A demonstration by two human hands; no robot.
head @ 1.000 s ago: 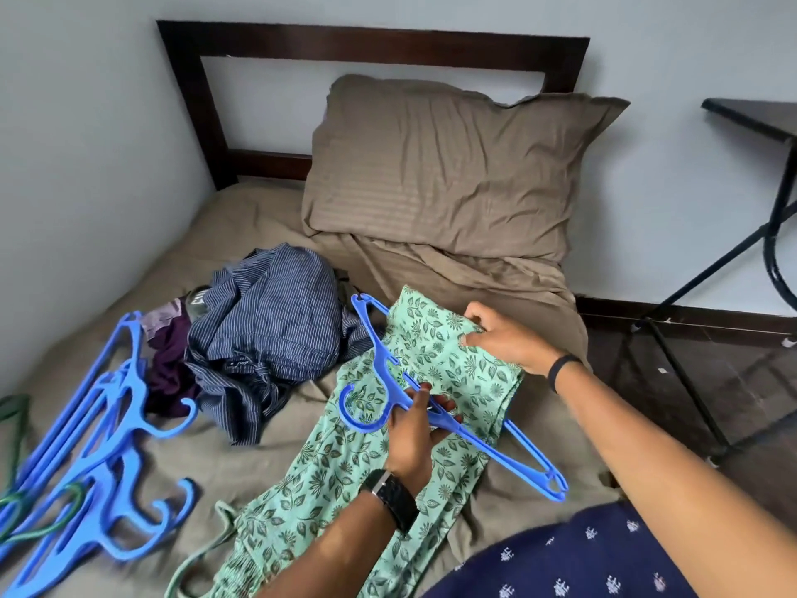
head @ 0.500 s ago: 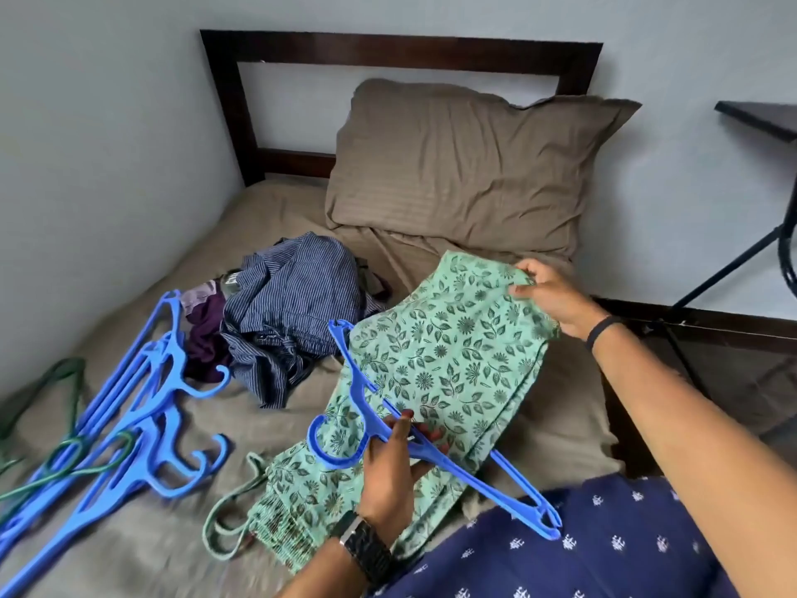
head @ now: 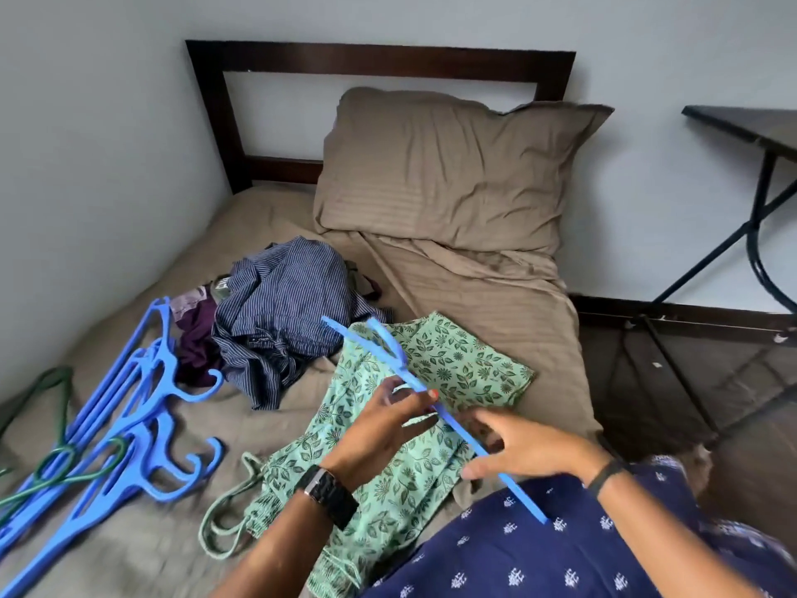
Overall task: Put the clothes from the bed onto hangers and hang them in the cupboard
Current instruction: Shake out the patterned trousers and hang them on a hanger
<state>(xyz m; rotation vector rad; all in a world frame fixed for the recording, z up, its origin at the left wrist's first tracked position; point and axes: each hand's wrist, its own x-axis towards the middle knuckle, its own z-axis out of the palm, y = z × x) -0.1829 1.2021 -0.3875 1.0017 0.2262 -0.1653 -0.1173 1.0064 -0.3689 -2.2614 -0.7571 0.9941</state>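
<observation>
The left hand [head: 384,429] grips a blue hanger [head: 435,407] near its middle, fingers curled around the plastic, a dark watch [head: 330,496] on the wrist. The right hand [head: 524,451] is just beside it on the hanger's lower arm, fingers loosely spread and reaching toward the bar; motion blur keeps me from telling whether they actually close on it. A thin black band [head: 606,472] circles that wrist. The hanger is seen nearly edge-on, slanting from above the striped pile down toward the person's navy patterned top [head: 560,550]. Beneath both hands lies the green leaf-print garment [head: 453,360], folded over on the brown bedsheet [head: 487,295], its drawstring loop [head: 228,520] trailing off to the left. Just beyond it sits a crumpled navy striped shirt [head: 284,312], touching a purple garment [head: 200,338] on its left. Further left, a heap of spare blue hangers [head: 142,420] lies tangled with green wire hangers [head: 56,468] near the wall. A brown pillow [head: 453,170] leans against the dark wooden headboard [head: 379,60], and a dark table [head: 750,127] with crossed metal legs stands at the right beside the bed.
</observation>
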